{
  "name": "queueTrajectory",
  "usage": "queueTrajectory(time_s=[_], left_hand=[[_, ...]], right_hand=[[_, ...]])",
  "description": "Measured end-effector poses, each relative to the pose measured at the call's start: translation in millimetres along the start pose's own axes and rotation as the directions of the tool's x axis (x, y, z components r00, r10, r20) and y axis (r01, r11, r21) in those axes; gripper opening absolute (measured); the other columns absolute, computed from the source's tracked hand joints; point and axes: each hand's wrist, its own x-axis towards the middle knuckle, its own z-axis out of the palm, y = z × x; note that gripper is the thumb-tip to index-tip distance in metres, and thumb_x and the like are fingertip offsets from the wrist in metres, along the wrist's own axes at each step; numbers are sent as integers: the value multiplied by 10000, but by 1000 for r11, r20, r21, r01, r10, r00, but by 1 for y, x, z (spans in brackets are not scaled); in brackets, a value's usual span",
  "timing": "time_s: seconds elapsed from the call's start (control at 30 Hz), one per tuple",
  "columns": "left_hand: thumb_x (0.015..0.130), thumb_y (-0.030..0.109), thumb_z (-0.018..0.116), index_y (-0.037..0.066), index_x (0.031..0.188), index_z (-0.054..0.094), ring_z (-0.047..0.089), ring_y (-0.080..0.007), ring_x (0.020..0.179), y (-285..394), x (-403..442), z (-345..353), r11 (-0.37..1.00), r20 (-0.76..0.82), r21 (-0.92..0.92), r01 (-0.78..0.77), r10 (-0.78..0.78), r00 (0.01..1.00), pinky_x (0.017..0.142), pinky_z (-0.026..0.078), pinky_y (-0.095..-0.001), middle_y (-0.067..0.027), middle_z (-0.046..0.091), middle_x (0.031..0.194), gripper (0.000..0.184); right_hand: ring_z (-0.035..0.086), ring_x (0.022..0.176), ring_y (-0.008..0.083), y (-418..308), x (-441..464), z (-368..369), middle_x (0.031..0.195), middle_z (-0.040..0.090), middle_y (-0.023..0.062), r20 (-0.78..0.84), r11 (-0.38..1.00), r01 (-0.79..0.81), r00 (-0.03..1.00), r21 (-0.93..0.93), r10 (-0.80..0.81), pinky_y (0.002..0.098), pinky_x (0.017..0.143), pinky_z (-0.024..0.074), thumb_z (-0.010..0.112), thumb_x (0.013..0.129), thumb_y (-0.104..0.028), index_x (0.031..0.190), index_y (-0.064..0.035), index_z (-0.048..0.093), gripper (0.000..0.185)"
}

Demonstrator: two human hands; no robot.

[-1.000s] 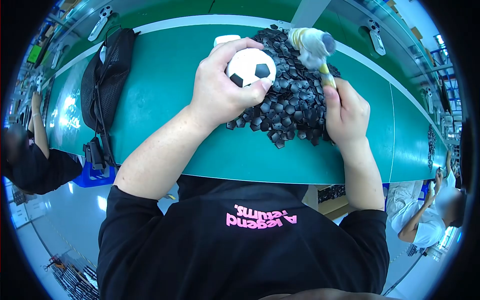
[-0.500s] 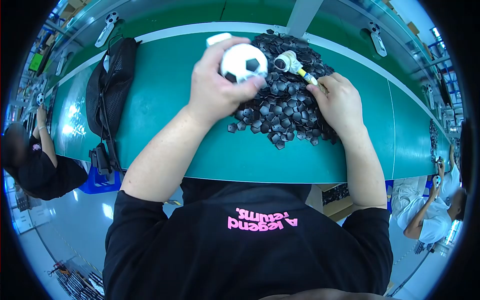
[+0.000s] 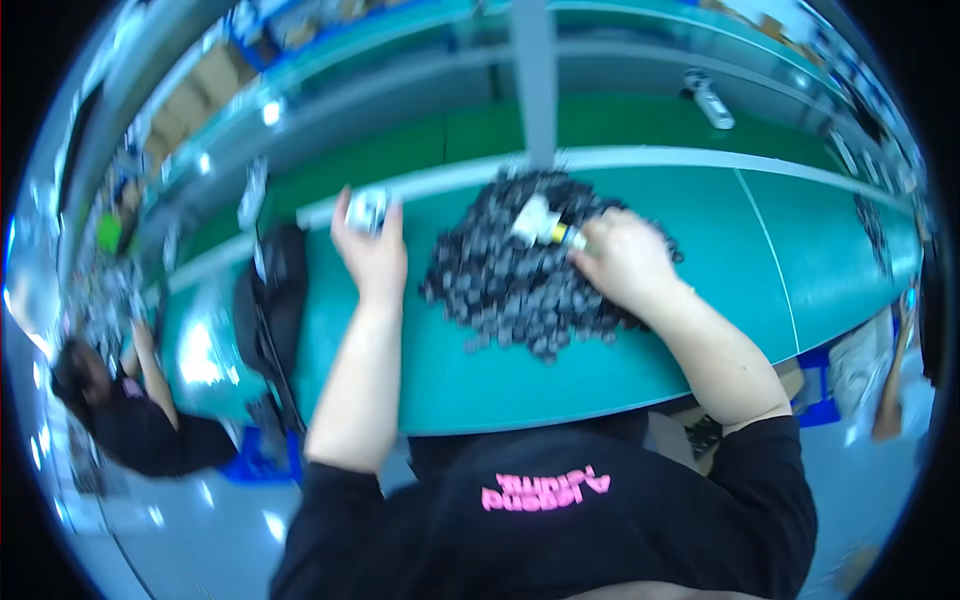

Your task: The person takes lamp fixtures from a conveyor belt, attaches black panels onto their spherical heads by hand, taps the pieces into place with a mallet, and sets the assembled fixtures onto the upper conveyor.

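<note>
White and dark patches mark the small ball (image 3: 368, 209) in the left hand (image 3: 372, 245), raised near the far edge of the green surface (image 3: 475, 390); whether it touches anything there, I cannot tell. That grip is closed about it, thumb and a finger on opposite sides. It looks light, stiff and probably smooth enough to slip, so best cupped around its widest part.

The right hand (image 3: 628, 258) has its grip wrapped around the handle of a short mallet (image 3: 537, 221), whose pale head lies over the pile of black pieces (image 3: 515, 290); contact is unclear through the blur. The head seems padded and likely outweighs the handle, so a hold behind the yellow band (image 3: 559, 234) should steady it. The pieces look thin, light and apt to slide.
</note>
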Motion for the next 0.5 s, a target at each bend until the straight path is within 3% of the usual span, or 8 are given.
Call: queueTrajectory(time_s=[0.03,0.13,0.2,0.23,0.3,0.37,0.43,0.5], left_hand=[[897,144,750,-57,1391,428,593,-251,1106,13,-3,0,995,-21,-102,-15,13,1000,979,485,-375,-178,565,1255,623],[947,106,664,-19,1289,509,616,-253,1049,51,-19,1,957,-65,-214,-194,185,981,972,501,-386,-136,610,1111,395],[956,123,630,15,1107,561,625,-271,1017,96,-27,-5,832,310,-554,-30,240,920,1003,486,-447,-130,627,1006,198],[956,123,630,15,1107,561,625,-271,1017,118,-28,-3,832,307,-554,-37,246,920,1003,486,-447,-130,627,1006,198],[909,127,692,57,999,567,634,-266,981,157,-29,-1,726,232,-544,-421,612,756,1027,457,-506,-98,649,887,169],[895,167,714,66,1039,564,634,-280,963,191,-18,-5,578,189,-638,-509,758,625,1037,440,-546,-83,642,858,232],[863,225,764,69,1090,541,631,-284,964,219,-9,-12,527,202,-718,-454,783,589,1029,443,-559,-97,639,921,355],[961,376,641,77,1298,539,593,-313,1056,230,2,-20,468,200,-767,-439,825,529,1048,420,-604,-114,591,1051,462]], right_hand=[[647,879,334,1,3,1,878,647,135,-89,998,-54,995,-11,53,447,766,538,768,814,-304,928,-50,704,286],[638,898,318,4,-10,8,894,643,118,-139,998,10,990,70,0,436,773,532,759,818,-304,976,-61,700,296],[636,905,309,2,-11,13,900,641,107,-150,997,48,988,61,-39,426,777,530,756,822,-306,991,-67,698,298],[635,909,304,1,-8,13,902,640,102,-140,995,90,987,52,-82,421,778,529,754,825,-307,999,-70,697,300],[635,902,300,-5,-6,13,898,637,100,-156,992,108,983,62,-97,419,777,529,756,825,-301,997,-70,697,294],[634,889,292,-5,-6,10,889,631,97,-201,990,123,974,63,-108,413,776,529,759,827,-288,992,-68,696,282],[634,875,290,-2,-5,10,877,628,93,-219,985,157,966,79,-136,409,764,527,764,826,-278,989,-66,694,276],[635,848,287,-2,-3,12,853,621,84,-278,965,222,944,139,-177,402,741,523,772,825,-258,984,-62,689,266]])
